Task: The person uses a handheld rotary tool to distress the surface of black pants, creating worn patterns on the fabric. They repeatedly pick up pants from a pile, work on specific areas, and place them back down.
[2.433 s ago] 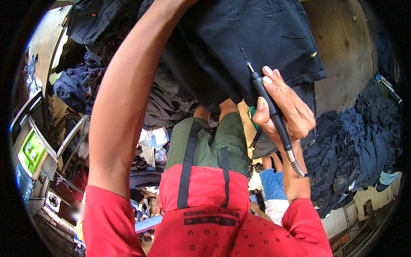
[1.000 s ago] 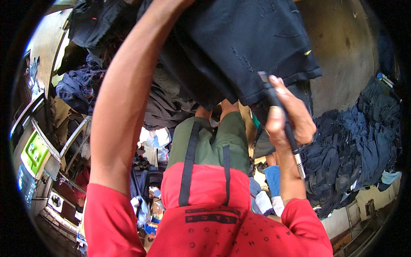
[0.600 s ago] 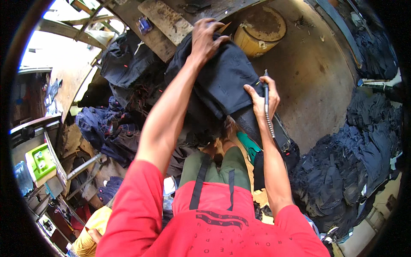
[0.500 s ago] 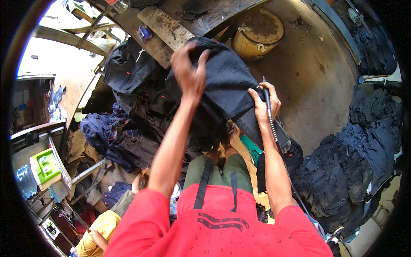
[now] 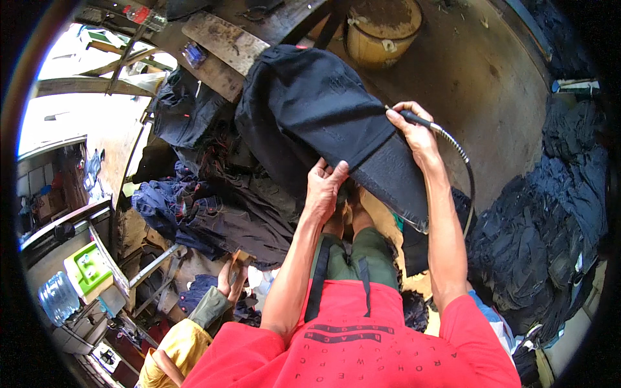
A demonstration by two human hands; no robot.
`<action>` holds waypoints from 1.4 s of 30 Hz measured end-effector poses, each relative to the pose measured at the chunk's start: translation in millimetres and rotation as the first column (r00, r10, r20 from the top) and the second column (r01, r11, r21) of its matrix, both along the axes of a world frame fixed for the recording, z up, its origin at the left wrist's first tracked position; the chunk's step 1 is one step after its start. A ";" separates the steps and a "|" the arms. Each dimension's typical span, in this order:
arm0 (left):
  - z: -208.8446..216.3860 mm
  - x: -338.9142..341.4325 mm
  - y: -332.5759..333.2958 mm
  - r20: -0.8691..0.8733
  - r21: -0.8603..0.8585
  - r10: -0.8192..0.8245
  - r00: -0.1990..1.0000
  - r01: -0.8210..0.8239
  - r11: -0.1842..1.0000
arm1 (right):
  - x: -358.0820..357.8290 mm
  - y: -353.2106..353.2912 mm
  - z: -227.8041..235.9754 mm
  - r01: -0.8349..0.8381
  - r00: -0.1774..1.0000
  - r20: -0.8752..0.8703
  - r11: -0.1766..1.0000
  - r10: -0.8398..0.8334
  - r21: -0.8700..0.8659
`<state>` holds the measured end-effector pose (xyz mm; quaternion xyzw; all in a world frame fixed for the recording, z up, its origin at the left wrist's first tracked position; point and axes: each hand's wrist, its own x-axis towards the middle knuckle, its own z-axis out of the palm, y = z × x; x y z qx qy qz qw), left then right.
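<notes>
A pair of black trousers or similar black garment [image 5: 317, 110] is drawn over a dark flat board [image 5: 394, 178] in front of me. At its near edge, my left hand [image 5: 326, 187] pinches the cloth between thumb and fingers. In my right hand [image 5: 417, 132] is a slim black rotary handpiece [image 5: 416, 118] with a flexible shaft, held like a pen. Its tip points left, at or very near the garment's right edge; contact cannot be made out. Faint worn patches show on the black fabric.
A yellow drum [image 5: 381, 39] stands beyond the board. Heaps of dark garments lie at right [image 5: 537, 220] and left [image 5: 174, 200]. A wooden plank [image 5: 226, 42] and a plastic bottle [image 5: 145, 18] are at the far left. Another person in a yellow top [image 5: 174, 352] sits at lower left.
My left hand has come down from the garment's far side and now grips its near edge. The handpiece has swung from upright to pointing left at the cloth.
</notes>
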<state>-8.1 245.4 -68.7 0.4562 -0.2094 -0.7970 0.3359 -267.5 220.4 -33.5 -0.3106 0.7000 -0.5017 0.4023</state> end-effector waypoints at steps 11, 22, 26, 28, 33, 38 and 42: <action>-15.5 -0.9 15.1 -0.002 -0.029 0.096 0.995 -0.096 0.995 | -4.7 15.7 -16.9 0.004 0.996 -0.084 1.000 -0.002 0.018; 4.3 -3.6 20.8 0.217 -0.203 0.111 0.970 -0.066 0.977 | 13.4 27.4 -8.7 0.153 0.945 -0.256 0.965 -0.206 -0.211; 6.7 -2.1 19.9 0.209 -0.194 0.093 0.973 -0.052 0.980 | 36.8 62.7 26.6 -0.082 0.886 -0.453 0.931 -0.094 -0.355; 5.5 0.3 18.8 0.217 -0.178 0.069 0.974 -0.029 0.984 | 53.0 84.7 27.3 -0.127 0.956 -0.291 0.941 0.032 -0.314; 0.9 3.2 18.8 0.179 -0.202 0.063 0.982 -0.026 0.979 | 61.2 105.1 -0.1 -0.492 0.749 -0.634 0.802 0.192 -0.338; -3.2 1.3 21.0 0.160 -0.222 0.081 0.984 -0.044 0.974 | 59.3 105.1 -2.7 -0.568 0.699 -0.668 0.766 0.255 -0.302; -6.0 0.0 22.0 0.190 -0.232 0.095 0.977 -0.050 0.971 | 60.1 104.6 0.4 -0.589 0.685 -0.676 0.751 0.270 -0.297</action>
